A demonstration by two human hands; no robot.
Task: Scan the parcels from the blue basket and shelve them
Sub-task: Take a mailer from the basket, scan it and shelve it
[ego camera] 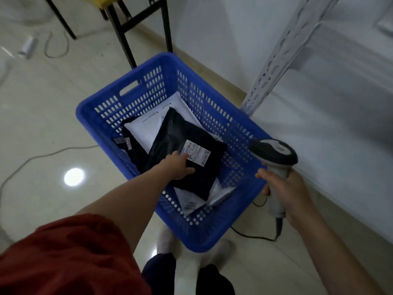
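The fingers of the left hand (178, 166) lie on top of a black parcel (182, 133). The thumb is spread apart from them, and no fold of the bag is visibly pinched. The fingertips stop just at the edge of its white barcode label (196, 153), leaving the code face up and uncovered, probably so it can be read.

The right hand (285, 192) has its fingers wrapped tightly round the grey handle of a barcode scanner (274, 152). The scanner's dark head hangs over the basket's rim at 3 o'clock, tipped toward the label, apparently ready for a scan.

The black parcel lies uppermost in the blue basket (89, 107), near its centre. It rests across white parcels (146, 128) that show at 11 o'clock and 5 o'clock, and another dark bag shows at 9 o'clock. Being on top, it looks like the next one to be taken.

The left arm reaches in from 7 o'clock, out of a red sleeve (63, 258). The scanner's cable (251, 236) trails over the floor at 5 o'clock.

The basket sits on a pale tiled floor at the person's feet. A white slotted shelf upright (276, 60) rises just beside it at 1 o'clock, so the shelving is close. Black table legs (125, 39) stand at 12 o'clock.
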